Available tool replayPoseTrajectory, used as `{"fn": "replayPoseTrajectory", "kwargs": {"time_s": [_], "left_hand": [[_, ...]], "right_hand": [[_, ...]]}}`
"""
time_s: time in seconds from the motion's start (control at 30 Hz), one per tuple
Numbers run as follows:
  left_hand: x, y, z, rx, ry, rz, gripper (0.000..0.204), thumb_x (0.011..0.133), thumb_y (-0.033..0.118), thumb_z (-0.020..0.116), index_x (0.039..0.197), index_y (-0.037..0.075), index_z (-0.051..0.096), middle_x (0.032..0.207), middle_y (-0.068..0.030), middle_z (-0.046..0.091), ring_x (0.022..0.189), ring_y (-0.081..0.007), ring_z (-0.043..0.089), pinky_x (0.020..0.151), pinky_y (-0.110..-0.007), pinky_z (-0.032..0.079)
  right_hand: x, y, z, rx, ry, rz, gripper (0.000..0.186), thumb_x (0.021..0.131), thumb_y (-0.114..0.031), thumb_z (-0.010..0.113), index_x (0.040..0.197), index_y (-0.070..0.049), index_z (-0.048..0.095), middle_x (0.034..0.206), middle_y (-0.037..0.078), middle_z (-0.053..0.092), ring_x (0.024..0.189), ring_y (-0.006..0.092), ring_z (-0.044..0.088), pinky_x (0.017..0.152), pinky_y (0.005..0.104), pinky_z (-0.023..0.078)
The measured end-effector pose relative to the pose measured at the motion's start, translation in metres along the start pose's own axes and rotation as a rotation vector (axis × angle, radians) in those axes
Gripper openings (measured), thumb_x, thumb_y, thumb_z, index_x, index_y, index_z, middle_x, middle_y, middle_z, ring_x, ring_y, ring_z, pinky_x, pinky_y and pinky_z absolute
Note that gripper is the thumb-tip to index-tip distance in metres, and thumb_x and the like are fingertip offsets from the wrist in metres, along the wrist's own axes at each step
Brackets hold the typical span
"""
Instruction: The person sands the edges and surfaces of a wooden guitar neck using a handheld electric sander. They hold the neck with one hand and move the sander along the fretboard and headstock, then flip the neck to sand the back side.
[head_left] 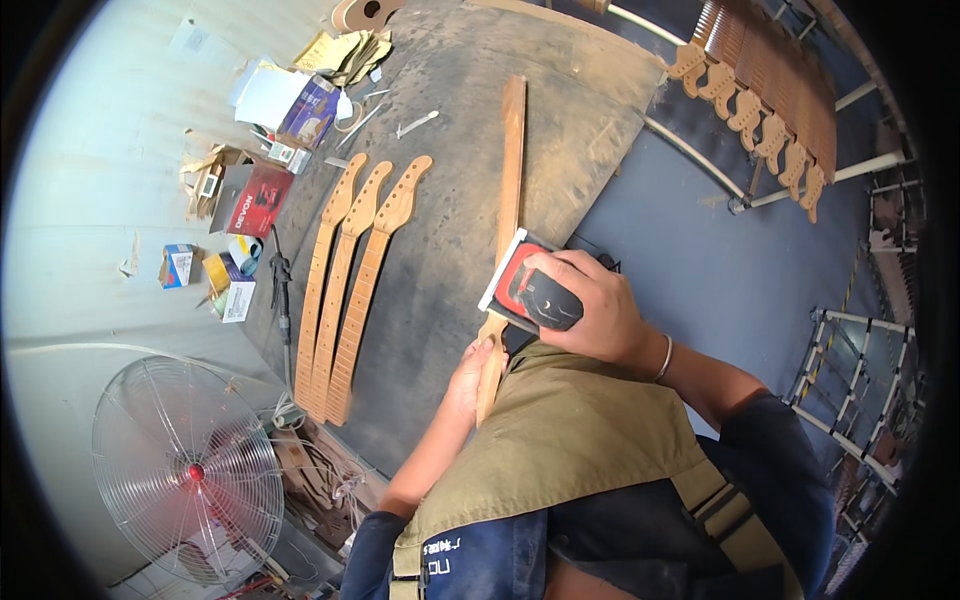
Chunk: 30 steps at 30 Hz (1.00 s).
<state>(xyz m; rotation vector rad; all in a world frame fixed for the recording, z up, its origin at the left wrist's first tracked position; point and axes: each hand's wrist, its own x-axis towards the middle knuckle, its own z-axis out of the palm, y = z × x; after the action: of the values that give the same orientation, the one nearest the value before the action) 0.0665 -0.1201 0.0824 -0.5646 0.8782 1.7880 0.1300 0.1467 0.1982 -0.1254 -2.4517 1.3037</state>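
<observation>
A wooden guitar neck [511, 170] lies lengthwise before me, its far end on the dusty dark workbench [440, 270] and its headstock close to my apron. My left hand [473, 372] is closed around the headstock end. In my right hand [605, 310] is a red and black power sander [545, 300], with its pale pad edge over the neck just beyond the headstock. The palm covers part of the sander, and its underside is hidden. Left of the neck lie three more guitar necks [350, 270] side by side, with dotted fretboards facing up.
Along the bench's left edge are a red box [262, 198], a purple box [308, 110], yellow sandpaper sheets [345, 55] and an air hose [283, 310]. A caged fan [190, 470] stands lower left. Several necks hang on a rack [790, 90] at upper right; a tubular cart [850, 370] stands right.
</observation>
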Motion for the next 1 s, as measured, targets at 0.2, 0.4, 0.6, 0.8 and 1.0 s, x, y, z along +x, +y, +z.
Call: {"fn": "replayPoseTrajectory", "kwargs": {"time_s": [0.2,0.4,0.6,0.8,1.0], "left_hand": [[0.007,-0.008,-0.016,-0.083,0.002,-0.027,0.039,0.091,0.032,0.09,0.111,0.009,0.065,0.089,-0.004,0.075,0.072,-0.0138,0.073,0.069,-0.026,0.063],[0.008,-0.008,-0.015,-0.054,-0.034,-0.013,0.038,0.093,0.029,0.089,0.112,0.008,0.064,0.091,-0.0048,0.073,0.078,-0.0157,0.073,0.073,-0.029,0.064],[-0.006,0.004,0.018,0.109,0.109,-0.007,0.038,0.093,0.024,0.089,0.114,0.006,0.064,0.095,-0.0079,0.072,0.083,-0.0206,0.074,0.079,-0.033,0.064],[-0.02,0.025,0.039,-0.016,0.074,-0.161,0.042,0.095,0.013,0.074,0.132,-0.004,0.062,0.118,-0.0217,0.072,0.103,-0.0327,0.074,0.096,-0.042,0.063],[-0.033,0.049,0.066,-0.118,-0.315,-0.258,0.056,0.079,0.006,0.061,0.134,-0.007,0.062,0.131,-0.029,0.068,0.12,-0.0394,0.068,0.103,-0.044,0.058]], "right_hand": [[-0.005,0.006,0.002,-0.043,0.027,0.029,0.072,0.071,-0.012,0.087,0.14,-0.015,0.065,0.124,0.013,0.069,0.102,0.036,0.074,0.085,0.043,0.063],[-0.009,-0.002,-0.005,-0.003,-0.065,0.028,0.072,0.072,-0.011,0.087,0.14,-0.016,0.065,0.123,0.012,0.069,0.101,0.037,0.074,0.083,0.0441,0.064],[0.01,0.015,0.001,-0.119,0.129,-0.001,0.072,0.072,-0.016,0.088,0.139,-0.016,0.065,0.118,0.011,0.069,0.098,0.0372,0.073,0.082,0.0453,0.063],[0.013,0.004,-0.003,-0.061,0.021,0.024,0.071,0.073,-0.015,0.09,0.14,-0.015,0.066,0.119,0.016,0.069,0.1,0.0395,0.073,0.082,0.0459,0.063],[0.045,0.039,-0.011,-0.164,0.316,0.132,0.068,0.074,-0.012,0.088,0.137,-0.014,0.064,0.121,0.014,0.067,0.102,0.0368,0.073,0.083,0.0437,0.061]]}}
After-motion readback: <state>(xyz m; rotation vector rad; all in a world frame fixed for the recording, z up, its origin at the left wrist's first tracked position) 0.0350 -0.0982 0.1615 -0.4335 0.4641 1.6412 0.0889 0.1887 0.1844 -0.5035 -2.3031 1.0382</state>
